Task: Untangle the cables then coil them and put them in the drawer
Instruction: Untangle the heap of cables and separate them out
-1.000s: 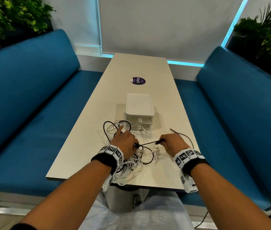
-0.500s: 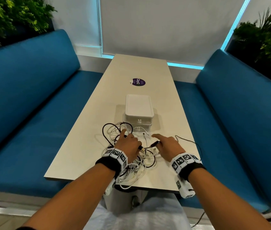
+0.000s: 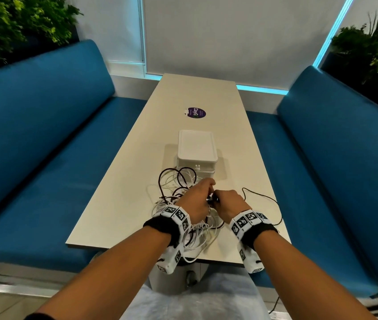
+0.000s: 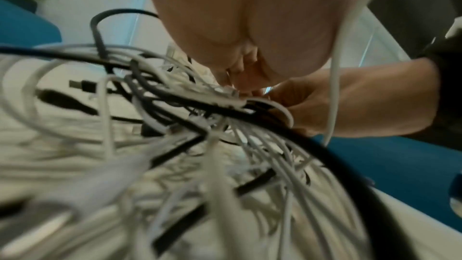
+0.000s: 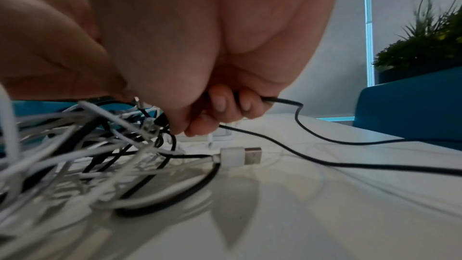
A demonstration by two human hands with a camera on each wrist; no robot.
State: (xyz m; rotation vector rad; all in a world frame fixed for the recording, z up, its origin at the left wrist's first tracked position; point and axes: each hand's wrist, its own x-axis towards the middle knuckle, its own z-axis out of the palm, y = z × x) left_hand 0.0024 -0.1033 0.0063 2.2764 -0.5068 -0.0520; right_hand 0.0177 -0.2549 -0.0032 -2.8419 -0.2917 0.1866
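A tangle of white and black cables (image 3: 178,188) lies on the near end of the table (image 3: 123,204), in front of a small white drawer box (image 3: 196,151). My left hand (image 3: 198,196) sits over the tangle (image 4: 200,126) with fingers curled into it and pinches strands there. My right hand (image 3: 227,202) meets it from the right, fingers curled round a thin black cable (image 5: 325,137). That cable (image 3: 262,196) loops away to the right across the table. A white USB plug (image 5: 240,156) lies loose below my right hand (image 5: 212,110).
A purple round sticker (image 3: 196,112) is on the table beyond the box. Blue benches (image 3: 44,146) flank both long sides. Plants (image 3: 373,49) stand behind the bench backs. Some white cable hangs over the near table edge (image 3: 192,255).
My right hand moved left until it met my left hand over the tangle. The taut black stretch between the hands is gone, and the black cable now lies slack in a loop at right.
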